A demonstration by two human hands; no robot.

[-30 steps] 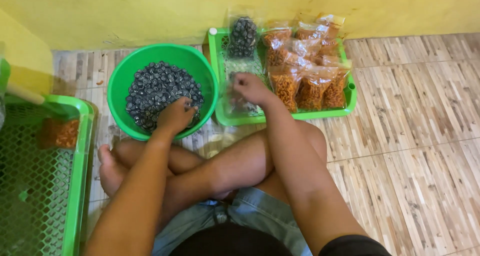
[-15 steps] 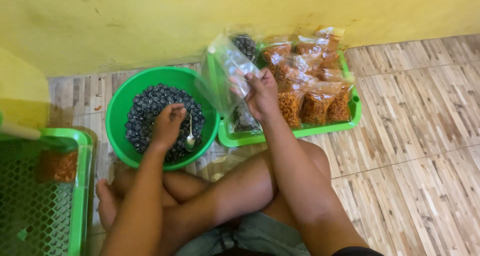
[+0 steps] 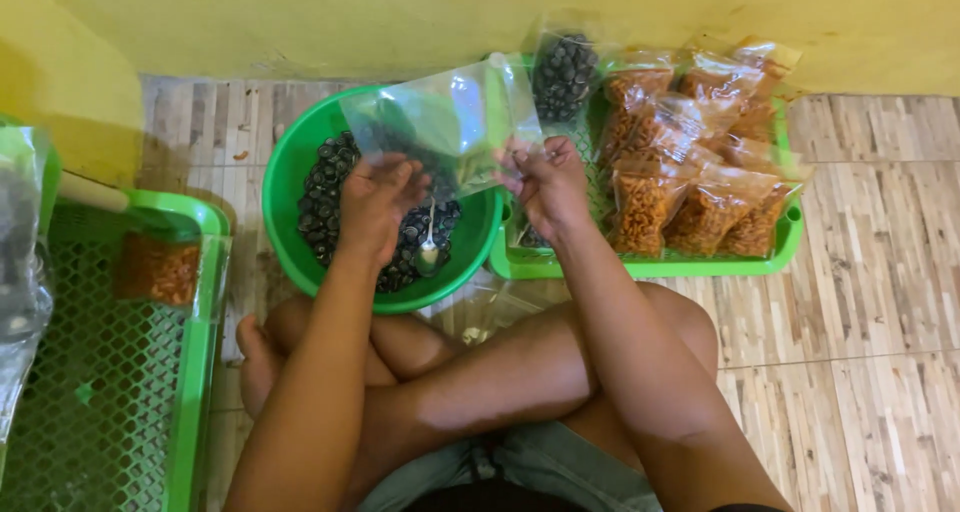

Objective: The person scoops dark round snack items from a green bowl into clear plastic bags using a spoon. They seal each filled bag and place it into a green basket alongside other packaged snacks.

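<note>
An empty clear plastic bag (image 3: 445, 122) is held up over the round green bowl (image 3: 285, 187), which is full of small dark round pieces (image 3: 325, 197). My left hand (image 3: 375, 207) grips the bag's lower left edge. My right hand (image 3: 548, 184) pinches its right edge. A metal spoon (image 3: 429, 247) lies in the bowl on the dark pieces, just right of my left hand.
A green tray (image 3: 700, 265) on the right holds several sealed bags of orange snacks (image 3: 690, 152) and one bag of dark pieces (image 3: 565, 72). A green mesh basket (image 3: 110, 372) stands at the left. My crossed legs (image 3: 480, 372) lie below, on a wood-patterned floor against a yellow wall.
My right hand lifted a clear bag from the tray and brought it left over the bowl. My left hand let go of the spoon and took the bag's other edge.
</note>
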